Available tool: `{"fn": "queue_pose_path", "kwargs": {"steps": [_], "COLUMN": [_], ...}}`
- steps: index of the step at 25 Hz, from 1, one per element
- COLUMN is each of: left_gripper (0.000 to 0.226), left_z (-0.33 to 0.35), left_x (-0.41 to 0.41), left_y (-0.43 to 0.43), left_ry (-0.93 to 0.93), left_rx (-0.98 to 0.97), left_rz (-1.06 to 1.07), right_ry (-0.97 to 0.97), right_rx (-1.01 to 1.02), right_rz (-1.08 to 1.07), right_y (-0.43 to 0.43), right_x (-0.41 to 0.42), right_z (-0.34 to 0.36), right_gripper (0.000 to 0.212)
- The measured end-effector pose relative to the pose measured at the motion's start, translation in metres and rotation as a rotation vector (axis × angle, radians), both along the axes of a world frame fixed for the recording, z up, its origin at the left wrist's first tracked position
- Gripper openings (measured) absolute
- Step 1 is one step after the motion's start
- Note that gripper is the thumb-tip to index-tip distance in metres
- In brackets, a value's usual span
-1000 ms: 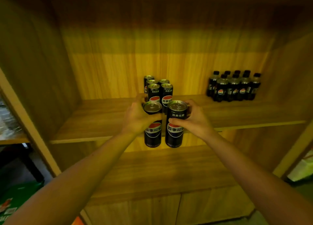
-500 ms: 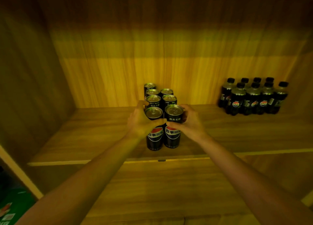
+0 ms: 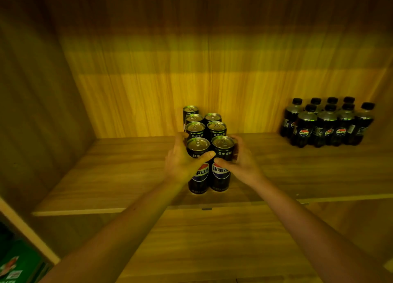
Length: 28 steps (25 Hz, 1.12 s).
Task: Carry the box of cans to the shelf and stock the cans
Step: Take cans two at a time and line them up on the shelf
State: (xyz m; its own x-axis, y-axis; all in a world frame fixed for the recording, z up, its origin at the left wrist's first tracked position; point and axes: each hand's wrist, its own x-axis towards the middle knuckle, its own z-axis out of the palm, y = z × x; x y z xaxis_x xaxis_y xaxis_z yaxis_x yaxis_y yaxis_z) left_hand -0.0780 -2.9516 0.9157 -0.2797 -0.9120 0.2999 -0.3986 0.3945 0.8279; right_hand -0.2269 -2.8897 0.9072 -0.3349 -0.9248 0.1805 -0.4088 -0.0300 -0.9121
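Behind held cans (image 3: 209, 167), stocked cans (image 3: 203, 123), bottles (image 3: 325, 123) rightward

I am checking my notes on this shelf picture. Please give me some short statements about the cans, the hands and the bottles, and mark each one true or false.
1. Each hand holds one can. True: the left hand grips the front left can and the right hand grips the front right can.
2. The two front cans lie on their sides. False: both are upright, tops facing up.
3. More cans stand behind the held pair. True.
4. The bottles stand to the left of the cans. False: they are at the right end of the shelf.
5. The bottles touch the cans. False: bare shelf lies between them.
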Motion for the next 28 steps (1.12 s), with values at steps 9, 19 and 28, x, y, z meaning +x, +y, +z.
{"fn": "queue_pose_path", "kwargs": {"steps": [9,19,28], "left_gripper": [0.066,0.061,0.065], "left_z": [-0.091,-0.097,-0.099], "left_x": [0.021,0.005,0.005], "left_y": [0.01,-0.011,-0.014], "left_ry": [-0.598,-0.654,-0.69], "left_rx": [-0.026,-0.07,-0.112], "left_rz": [0.04,0.119,0.11], "right_ry": [0.625,0.654,0.699], "right_rx": [0.308,0.234,0.237], "right_rz": [-0.148,-0.233,-0.209], "right_y": [0.011,-0.015,-0.016], "right_x": [0.005,-0.005,-0.008], "right_z": [-0.084,-0.091,-0.09], "right_gripper": [0.08,0.058,0.062]}}
